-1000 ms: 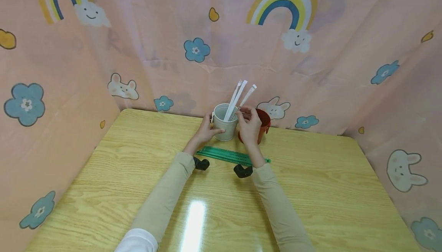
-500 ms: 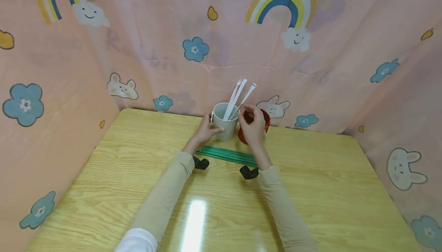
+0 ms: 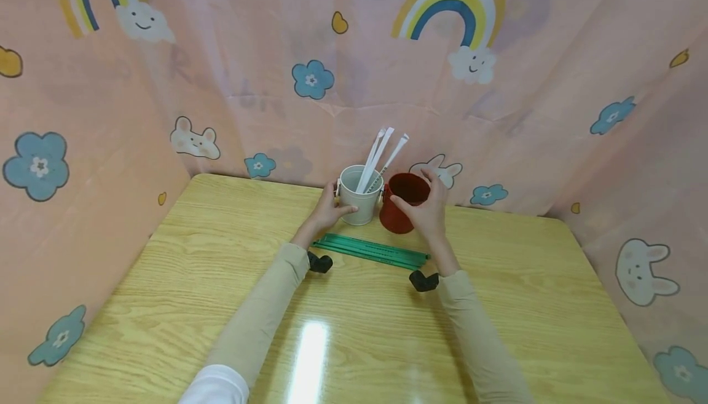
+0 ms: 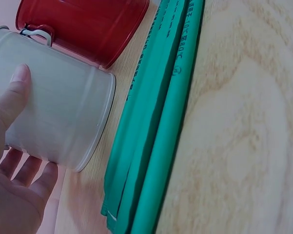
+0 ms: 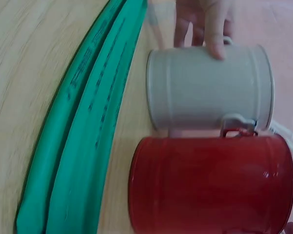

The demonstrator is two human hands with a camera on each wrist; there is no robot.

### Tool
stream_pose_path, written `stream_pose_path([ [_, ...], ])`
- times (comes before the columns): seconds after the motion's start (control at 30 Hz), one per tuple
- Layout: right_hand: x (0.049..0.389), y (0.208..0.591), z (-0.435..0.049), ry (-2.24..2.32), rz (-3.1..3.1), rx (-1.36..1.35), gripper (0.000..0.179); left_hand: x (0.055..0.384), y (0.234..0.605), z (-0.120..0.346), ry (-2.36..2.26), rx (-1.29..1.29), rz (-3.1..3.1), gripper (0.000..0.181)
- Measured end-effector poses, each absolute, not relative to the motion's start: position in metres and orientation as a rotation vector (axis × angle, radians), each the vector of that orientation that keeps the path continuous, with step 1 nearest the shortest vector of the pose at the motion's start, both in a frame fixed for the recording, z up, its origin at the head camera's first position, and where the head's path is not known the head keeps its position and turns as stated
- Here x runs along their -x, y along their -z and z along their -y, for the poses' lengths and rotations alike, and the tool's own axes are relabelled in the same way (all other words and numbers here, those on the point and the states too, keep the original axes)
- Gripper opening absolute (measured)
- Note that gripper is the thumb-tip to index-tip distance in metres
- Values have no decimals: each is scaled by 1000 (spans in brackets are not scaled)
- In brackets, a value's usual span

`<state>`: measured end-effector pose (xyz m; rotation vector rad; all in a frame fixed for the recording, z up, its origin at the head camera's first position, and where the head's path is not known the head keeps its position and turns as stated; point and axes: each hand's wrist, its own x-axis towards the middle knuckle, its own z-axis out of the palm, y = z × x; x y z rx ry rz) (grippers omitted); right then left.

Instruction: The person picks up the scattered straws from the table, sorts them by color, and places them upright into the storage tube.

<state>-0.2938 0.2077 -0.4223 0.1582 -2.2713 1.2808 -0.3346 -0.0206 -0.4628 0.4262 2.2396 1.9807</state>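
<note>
On the table, a small white bucket (image 3: 359, 207) stands upright with three white paper-wrapped sticks (image 3: 376, 157) leaning in it; their kind is unclear. My left hand (image 3: 326, 210) holds the bucket at its left side, thumb on the front wall and fingers around the side, as the left wrist view also shows. To its right stands a red bucket (image 3: 396, 216), close beside the white one. My right hand (image 3: 431, 210) is spread at the red bucket's right side, thumb in front of its rim; whether it touches is unclear. Only fingertips (image 5: 292, 228) show at the right wrist view's edge.
Several long green wrapped sticks (image 3: 370, 251) with dark print lie side by side in front of the buckets. A pink patterned curtain (image 3: 249, 53) hangs behind the wooden table (image 3: 498, 305). Black wrist mounts (image 3: 423, 281) sit under the wrists.
My right hand has drawn away from the white sticks and moved right to the red bucket, its fingers spreading apart. My left hand stays on the white bucket.
</note>
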Motion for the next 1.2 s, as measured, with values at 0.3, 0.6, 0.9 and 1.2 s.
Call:
stream_pose_path([
  [0.3,298,428,-218,-1392,2409,-112,98,334,463,22,-1948,-407,-2294,79],
  [0.6,302,438,-228,-1543,2427,-53,101,332,460,24,-1844,-418,-2353,82],
  [0.9,295,425,-225,-1639,2479,-120,96,323,454,29,-1800,-418,-2364,82],
  [1.2,295,423,-228,-1690,2466,-214,87,309,454,34,-1709,-257,-2430,76],
])
